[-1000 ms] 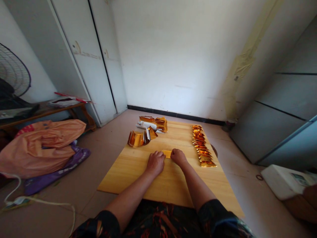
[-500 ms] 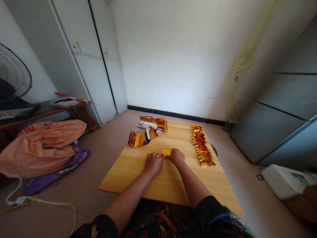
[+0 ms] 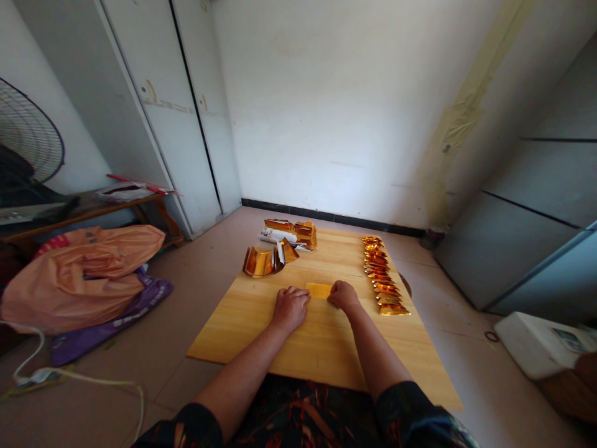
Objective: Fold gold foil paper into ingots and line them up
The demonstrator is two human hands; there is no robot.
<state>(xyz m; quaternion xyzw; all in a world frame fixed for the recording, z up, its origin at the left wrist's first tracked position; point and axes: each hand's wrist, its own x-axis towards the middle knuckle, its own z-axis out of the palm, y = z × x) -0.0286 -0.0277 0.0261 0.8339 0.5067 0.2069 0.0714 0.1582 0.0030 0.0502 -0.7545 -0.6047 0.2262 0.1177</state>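
A small yellow paper (image 3: 319, 290) lies flat on the wooden board (image 3: 321, 336). My left hand (image 3: 290, 307) presses down at its left end with fingers curled. At the paper's right end my right hand (image 3: 344, 295) is curled too and touches the edge. A row of several folded gold foil pieces (image 3: 381, 276) runs along the board's right side. Curled gold foil sheets (image 3: 263, 259) and a stack of gold paper (image 3: 293, 233) sit at the far left of the board.
An orange bag (image 3: 79, 274) on purple cloth lies on the floor at left, with a cord (image 3: 69, 376) in front. A fan (image 3: 28, 146) and low bench stand at far left. White cabinets (image 3: 153, 118) are behind, and a white box (image 3: 538, 342) at right.
My right hand slid from the middle of the yellow paper out to its right end, uncovering more of the paper. My left hand stayed in place.
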